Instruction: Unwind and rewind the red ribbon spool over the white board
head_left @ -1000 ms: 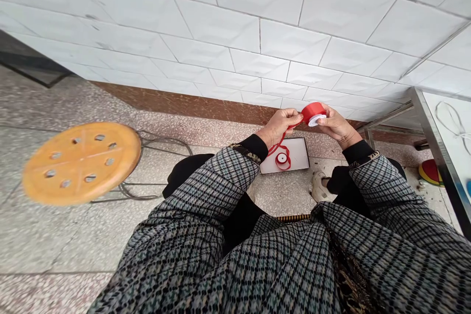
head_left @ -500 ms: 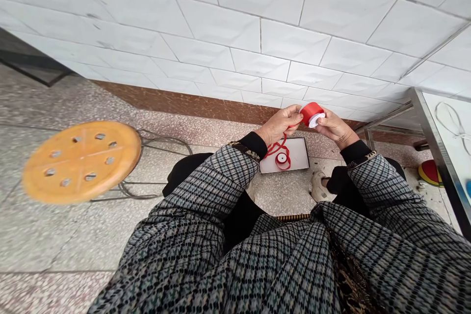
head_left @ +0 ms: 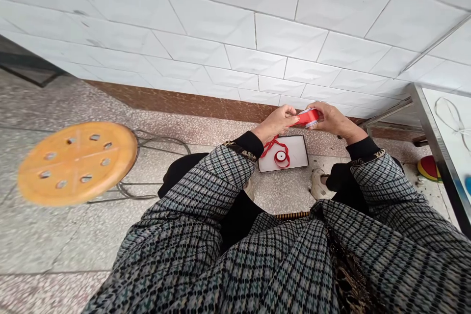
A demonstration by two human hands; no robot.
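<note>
My right hand [head_left: 333, 120] grips a red ribbon spool [head_left: 308, 117] held up in front of the tiled wall. My left hand [head_left: 278, 121] pinches the loose red ribbon right beside the spool. The ribbon tail [head_left: 269, 145] hangs down from my left hand to a second small red ribbon roll [head_left: 281, 157], which lies on a white flat box lid [head_left: 299, 152] on the floor between my feet.
An orange round stool [head_left: 75, 162] with a wire frame stands on the speckled floor at the left. A metal table edge [head_left: 436, 142] runs along the right, with a red and yellow object [head_left: 428, 168] beneath it. My shoe [head_left: 317, 184] rests beside the box lid.
The spool has tipped so its red side faces me instead of its white core end. Both hands shifted slightly left and down, and my right hand now wraps over the spool.
</note>
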